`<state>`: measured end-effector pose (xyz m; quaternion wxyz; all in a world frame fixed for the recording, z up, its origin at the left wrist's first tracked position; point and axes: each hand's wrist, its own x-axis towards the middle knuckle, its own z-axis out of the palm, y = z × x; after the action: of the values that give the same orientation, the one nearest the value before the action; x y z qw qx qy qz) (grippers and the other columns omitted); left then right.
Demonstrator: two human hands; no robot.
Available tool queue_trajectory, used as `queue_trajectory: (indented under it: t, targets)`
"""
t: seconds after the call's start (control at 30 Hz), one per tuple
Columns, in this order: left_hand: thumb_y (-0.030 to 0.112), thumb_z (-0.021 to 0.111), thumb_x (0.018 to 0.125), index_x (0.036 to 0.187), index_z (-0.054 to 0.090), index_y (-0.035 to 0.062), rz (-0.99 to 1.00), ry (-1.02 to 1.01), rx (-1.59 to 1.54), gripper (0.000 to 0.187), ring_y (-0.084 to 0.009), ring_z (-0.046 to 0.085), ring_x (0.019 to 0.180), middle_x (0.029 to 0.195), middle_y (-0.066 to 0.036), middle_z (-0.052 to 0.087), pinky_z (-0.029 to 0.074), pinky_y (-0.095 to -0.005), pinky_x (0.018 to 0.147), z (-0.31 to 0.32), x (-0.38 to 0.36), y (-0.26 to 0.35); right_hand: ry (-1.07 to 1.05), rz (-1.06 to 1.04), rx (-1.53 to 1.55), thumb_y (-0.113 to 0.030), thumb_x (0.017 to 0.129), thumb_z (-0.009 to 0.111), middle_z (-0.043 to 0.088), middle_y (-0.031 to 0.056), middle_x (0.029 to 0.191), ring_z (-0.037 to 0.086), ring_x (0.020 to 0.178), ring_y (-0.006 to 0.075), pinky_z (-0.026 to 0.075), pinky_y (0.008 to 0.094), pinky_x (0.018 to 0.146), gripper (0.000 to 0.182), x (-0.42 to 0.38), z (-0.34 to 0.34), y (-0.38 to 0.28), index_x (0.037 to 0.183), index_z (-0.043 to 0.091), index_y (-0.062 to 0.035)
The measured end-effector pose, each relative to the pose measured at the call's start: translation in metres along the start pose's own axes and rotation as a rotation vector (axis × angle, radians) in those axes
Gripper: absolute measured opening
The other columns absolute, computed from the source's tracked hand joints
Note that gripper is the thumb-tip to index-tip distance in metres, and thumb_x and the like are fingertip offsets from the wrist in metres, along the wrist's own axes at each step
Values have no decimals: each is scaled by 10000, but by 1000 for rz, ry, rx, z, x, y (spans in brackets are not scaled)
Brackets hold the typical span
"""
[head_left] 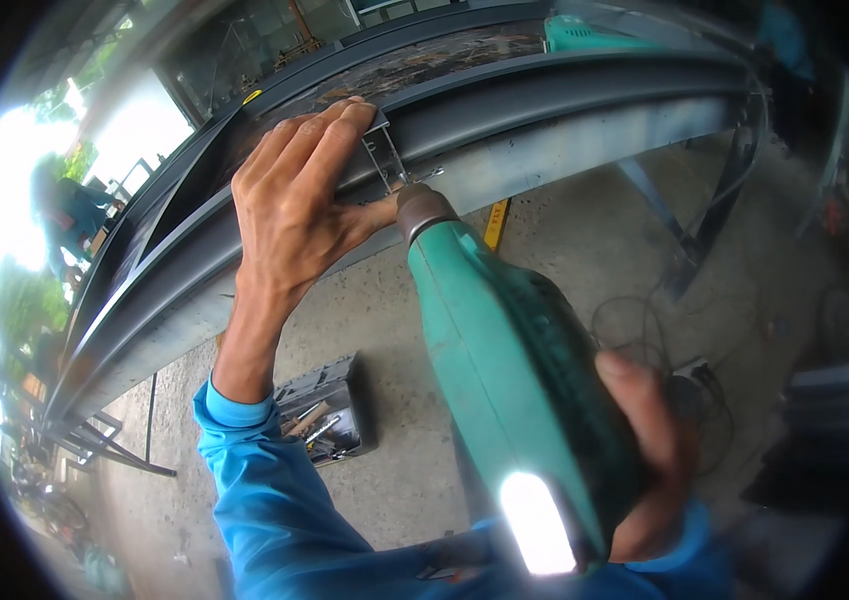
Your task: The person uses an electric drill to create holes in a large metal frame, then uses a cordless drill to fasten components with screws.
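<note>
My right hand (659, 450) is wrapped around the handle of a green power drill (504, 350), which points away from me. Its dark chuck (424, 210) and thin bit reach a small metal bracket (380, 155) at the edge of a dark steel frame (544, 98). With fingers over the frame's top and thumb below, my left hand (294, 200) pinches the bracket against the steel. The thumb tip lies right beside the chuck. The hand covers part of the bracket, and the drill body hides most of my right fingers.
A tray of tools (359, 405) lies on the concrete floor below. Another green power tool (584, 35) rests at the frame's far side. A yellow bar (495, 225) shows beneath the beam. Cables (634, 320) loop across the floor near a metal stand leg (699, 235). A person (74, 215) is at far left.
</note>
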<state>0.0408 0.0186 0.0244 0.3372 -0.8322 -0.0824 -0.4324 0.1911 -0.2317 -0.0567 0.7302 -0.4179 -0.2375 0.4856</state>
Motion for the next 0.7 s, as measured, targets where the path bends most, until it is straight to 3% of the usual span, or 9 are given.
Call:
queue_trajectory:
  t: [0.07,0.3,0.47,0.57,0.7]
  targets:
    - [510,789,602,1098,622,40,2,-1,-6,703,-269,652,863,1028,-114,680,534,-371,737,1,0,-1,-205,-964,-954,-164,934,592,668,215,1003,679,843,259,539,366,820,467,-1,-2,3,1310,427,59]
    - [505,789,600,1092,620,36,-24,-17,1,700,-266,648,864,1035,-107,677,531,-370,728,-1,0,3,-243,-1060,-907,-202,930,607,661,215,1050,684,875,266,549,337,814,514,7,-3,10,1312,417,83]
    - [509,783,599,1097,618,34,-5,-15,-5,708,-274,647,873,1037,-113,675,528,-375,735,-1,0,1,-272,-1137,-1093,-300,915,632,657,215,1061,685,898,290,549,354,820,611,6,2,0,1296,409,123]
    - [511,776,602,1102,617,30,1,-5,-23,712,-283,646,875,1037,-118,674,525,-379,741,0,-1,1,-360,-1033,-1019,-330,915,629,656,215,1059,684,907,291,549,355,822,633,5,-1,-5,1298,407,124]
    - [510,769,612,1108,615,24,-2,-9,-36,712,-293,644,880,1043,-124,671,521,-383,747,0,0,0,-321,-1069,-989,-339,916,627,655,215,1062,684,908,291,548,356,824,633,7,1,-4,1304,409,112]
